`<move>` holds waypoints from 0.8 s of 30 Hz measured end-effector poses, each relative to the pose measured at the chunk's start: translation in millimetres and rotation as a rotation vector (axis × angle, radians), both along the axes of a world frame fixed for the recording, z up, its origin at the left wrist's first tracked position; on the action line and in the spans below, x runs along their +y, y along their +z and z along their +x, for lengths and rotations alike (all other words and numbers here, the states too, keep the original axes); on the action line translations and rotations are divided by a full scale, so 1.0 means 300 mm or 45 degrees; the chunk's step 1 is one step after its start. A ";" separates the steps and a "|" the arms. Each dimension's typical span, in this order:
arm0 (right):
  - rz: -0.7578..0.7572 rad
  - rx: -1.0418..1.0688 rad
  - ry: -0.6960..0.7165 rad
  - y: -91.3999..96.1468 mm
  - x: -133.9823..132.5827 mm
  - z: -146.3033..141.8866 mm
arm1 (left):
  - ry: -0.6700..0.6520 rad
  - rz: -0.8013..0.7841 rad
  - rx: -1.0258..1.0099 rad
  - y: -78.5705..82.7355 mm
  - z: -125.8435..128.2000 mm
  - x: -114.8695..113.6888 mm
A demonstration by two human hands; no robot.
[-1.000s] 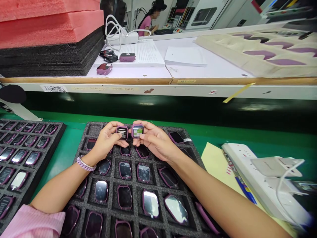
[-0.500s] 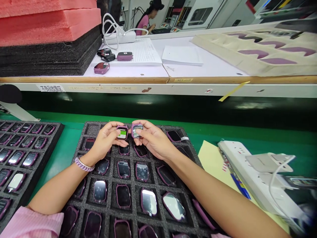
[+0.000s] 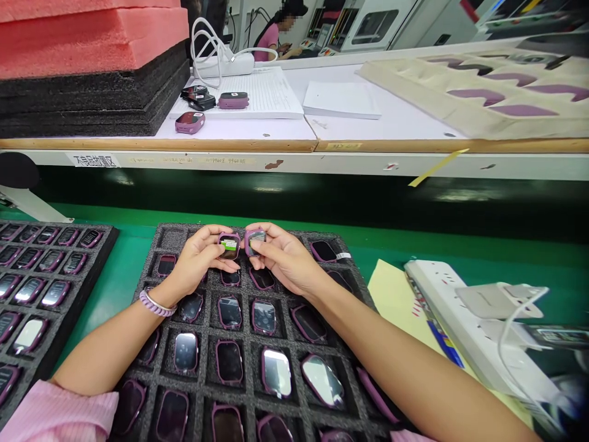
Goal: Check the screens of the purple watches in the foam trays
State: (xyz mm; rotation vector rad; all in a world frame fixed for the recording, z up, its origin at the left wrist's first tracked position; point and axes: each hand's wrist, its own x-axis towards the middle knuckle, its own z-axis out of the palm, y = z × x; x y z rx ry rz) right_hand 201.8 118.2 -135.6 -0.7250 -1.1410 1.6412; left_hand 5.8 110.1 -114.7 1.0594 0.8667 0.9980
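My left hand [image 3: 205, 255] is closed round a purple smartwatch case [image 3: 229, 245] whose screen is lit green and white, with the thumb on its edge. Close beside it, my right hand [image 3: 276, 252] pinches a second purple smartwatch case [image 3: 256, 240], thumb across its screen; the two watches are a small gap apart. Both hands are above the far part of a dark grey foam tray [image 3: 207, 316]. Several purple watch cases lie in its compartments, among them one with a bright reflecting screen [image 3: 277, 372]. My forearms hide parts of the tray.
Another foam tray [image 3: 87, 301] of watches stands at the left. To the right are a white power strip [image 3: 442, 276], yellow paper [image 3: 389, 288] and a blue pen [image 3: 444, 344]. The shelf edge [image 3: 257, 161] runs behind, bearing foam stacks [image 3: 92, 43] and loose watches [image 3: 190, 123].
The lit display on the left watch now shows a smaller green and white area with a dark lower part. Both hands keep their grips nearly in place; the view has shifted slightly.
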 end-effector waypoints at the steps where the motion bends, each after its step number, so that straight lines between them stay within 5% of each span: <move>1: 0.004 -0.001 0.000 0.000 0.000 0.000 | 0.002 0.001 0.002 0.000 0.001 0.000; 24: 0.023 -0.023 0.045 0.001 -0.005 0.008 | 0.044 0.023 0.018 -0.001 -0.001 0.001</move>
